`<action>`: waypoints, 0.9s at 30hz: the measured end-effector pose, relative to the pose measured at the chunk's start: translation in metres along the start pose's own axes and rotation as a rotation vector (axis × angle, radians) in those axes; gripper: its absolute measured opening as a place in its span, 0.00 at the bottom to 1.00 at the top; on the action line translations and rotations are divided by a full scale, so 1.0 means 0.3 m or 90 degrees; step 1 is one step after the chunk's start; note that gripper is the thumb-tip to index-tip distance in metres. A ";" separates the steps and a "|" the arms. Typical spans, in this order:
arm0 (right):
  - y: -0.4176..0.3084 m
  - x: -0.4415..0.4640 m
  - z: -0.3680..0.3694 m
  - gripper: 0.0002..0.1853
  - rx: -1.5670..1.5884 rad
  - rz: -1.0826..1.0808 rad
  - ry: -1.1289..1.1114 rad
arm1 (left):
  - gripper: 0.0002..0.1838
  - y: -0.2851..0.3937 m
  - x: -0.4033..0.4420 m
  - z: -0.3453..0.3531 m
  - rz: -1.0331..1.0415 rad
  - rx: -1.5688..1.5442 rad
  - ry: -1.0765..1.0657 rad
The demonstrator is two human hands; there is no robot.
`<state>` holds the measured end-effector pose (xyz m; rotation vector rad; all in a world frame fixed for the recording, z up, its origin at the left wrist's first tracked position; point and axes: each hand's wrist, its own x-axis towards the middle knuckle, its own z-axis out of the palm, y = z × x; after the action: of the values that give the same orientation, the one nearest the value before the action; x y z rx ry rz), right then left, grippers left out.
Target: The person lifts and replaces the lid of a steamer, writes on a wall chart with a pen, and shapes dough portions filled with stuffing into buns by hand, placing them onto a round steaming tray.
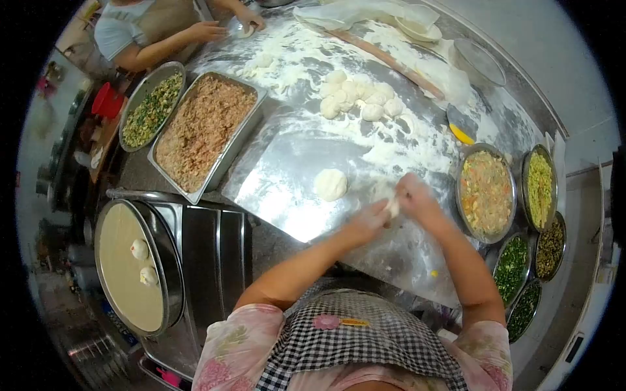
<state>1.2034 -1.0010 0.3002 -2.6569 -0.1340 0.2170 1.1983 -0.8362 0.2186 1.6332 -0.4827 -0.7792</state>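
My left hand (369,221) is closed around a small pale piece of dough (392,208) above the near part of the metal worktop. Right beside that dough is my right hand (416,197), fingers curled in but smeared by motion; whether they grip the dough does not show. A flat round dough wrapper (330,185) lies on the worktop just beyond and left of my hands. Farther back, several floured dough pieces (355,92) sit in a cluster.
The floured metal worktop (280,159) carries a deep tray of minced filling (205,127) and a bowl of green filling (153,111) at left. A yellow-edged scraper (462,130) and bowls of vegetable filling (486,192) stand right. A round steamer (117,287) holds two buns. A co-worker's hand (207,31) works dough.
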 end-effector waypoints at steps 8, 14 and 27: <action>-0.097 0.199 0.156 0.10 0.408 0.084 0.085 | 0.33 0.042 -0.162 -0.101 0.180 0.409 0.177; -0.198 0.208 0.329 0.10 0.133 -0.019 0.064 | 0.35 -0.004 -0.191 -0.256 0.131 0.554 0.372; -0.020 -0.112 0.126 0.16 0.036 0.012 0.129 | 0.26 -0.028 -0.015 -0.409 0.069 0.464 0.110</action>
<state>1.1634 -0.9833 0.2742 -2.6065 -0.0366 -0.0434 1.2821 -0.7463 0.2203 2.2971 -0.7795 -0.3835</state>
